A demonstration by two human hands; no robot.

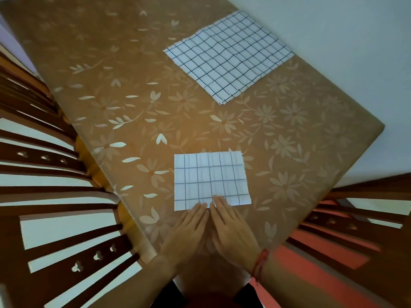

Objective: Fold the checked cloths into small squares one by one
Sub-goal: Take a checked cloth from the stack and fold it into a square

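Head view: folded checked cloth (211,178), white with dark grid, lies flat, rectangular. Left hand (189,232) and right hand (233,230) press its near edge, grip open, fingers straight.

No readable txt, labels, brands or nos. anywhere, only unlettered patterns

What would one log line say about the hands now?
left hand flat | right hand flat | fingertips on small folded white checked cloth | larger white checked cloth beyond
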